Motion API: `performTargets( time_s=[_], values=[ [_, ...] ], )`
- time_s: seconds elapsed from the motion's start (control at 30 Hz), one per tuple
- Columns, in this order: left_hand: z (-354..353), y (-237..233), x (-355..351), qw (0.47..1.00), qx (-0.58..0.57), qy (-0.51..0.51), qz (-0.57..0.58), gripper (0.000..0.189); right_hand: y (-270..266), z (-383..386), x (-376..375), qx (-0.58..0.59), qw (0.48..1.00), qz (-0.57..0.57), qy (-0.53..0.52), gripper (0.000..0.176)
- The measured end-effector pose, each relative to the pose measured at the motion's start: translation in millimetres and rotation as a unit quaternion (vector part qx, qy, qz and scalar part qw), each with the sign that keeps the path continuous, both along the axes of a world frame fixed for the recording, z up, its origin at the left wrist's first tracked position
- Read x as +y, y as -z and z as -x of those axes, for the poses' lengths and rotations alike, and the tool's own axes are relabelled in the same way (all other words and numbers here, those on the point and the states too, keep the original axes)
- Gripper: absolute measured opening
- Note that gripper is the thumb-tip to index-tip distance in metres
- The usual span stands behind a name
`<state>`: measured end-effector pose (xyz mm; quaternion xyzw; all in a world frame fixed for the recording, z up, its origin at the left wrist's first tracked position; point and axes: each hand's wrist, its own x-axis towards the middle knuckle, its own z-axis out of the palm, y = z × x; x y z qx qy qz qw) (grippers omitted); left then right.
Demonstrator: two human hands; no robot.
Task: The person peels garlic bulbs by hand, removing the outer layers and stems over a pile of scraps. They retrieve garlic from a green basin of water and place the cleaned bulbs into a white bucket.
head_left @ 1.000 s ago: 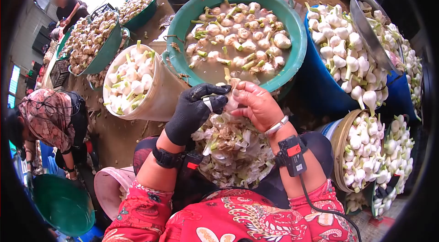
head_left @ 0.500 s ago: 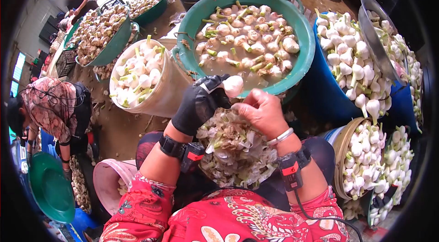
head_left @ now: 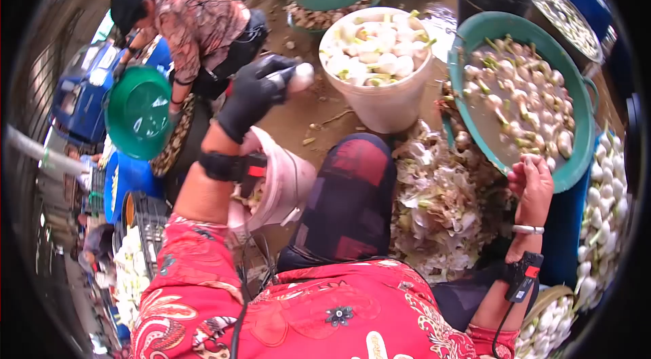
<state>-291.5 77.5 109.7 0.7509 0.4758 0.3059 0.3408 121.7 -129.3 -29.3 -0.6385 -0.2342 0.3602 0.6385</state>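
Holding a peeled garlic bulb (head_left: 299, 77) at the fingertips, the gloved left hand (head_left: 252, 93) is up and out to the left, above the pale bucket (head_left: 288, 186) by the left knee. Pinch grip, probably to keep the clean, slippery bulb clear of the mess. Right hand (head_left: 534, 184) sits low at the near rim of the green basin (head_left: 503, 20), fingers curled; can't tell if anything is in it. Basin holds murky water and unpeeled bulbs, likely soaking to loosen the skins. Heap of peelings (head_left: 441, 203) lies on the lap between the hands, within easy drop. White bucket (head_left: 380, 111) of peeled bulbs stands farther off, centre. Co-worker (head_left: 196, 16) at far left bends over a green bowl (head_left: 139, 111).
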Motion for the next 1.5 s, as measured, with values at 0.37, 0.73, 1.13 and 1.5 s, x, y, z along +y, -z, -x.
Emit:
performTargets(
  time_s=[0.37, 0.73, 1.13, 1.5],
  values=[
    [-64.6, -0.9, 26.7, 0.978, 0.146, 0.146, -0.033, 0.022, 2.6, -0.4, -2.8, 0.051, 0.998, -0.016, 0.046, 0.009],
    [-406.9, 156.0, 22.0, 0.735, 0.425, 0.442, -0.29, 0.042, -13.3, -17.9, -6.1, -0.035, 0.993, -0.015, 0.116, 0.003],
    [-360.2, 125.2, 14.5, 0.865, -0.121, 0.313, 0.374, 0.014, -6.3, -17.7, 0.2, -0.076, 0.995, -0.039, 0.051, 0.066],
    [-289.4, 93.4, -71.6, 0.83, -0.239, 0.281, 0.419, 0.024, -7.1, 17.6, 2.6, 0.131, 0.971, -0.198, -0.039, 0.06]
  ],
)
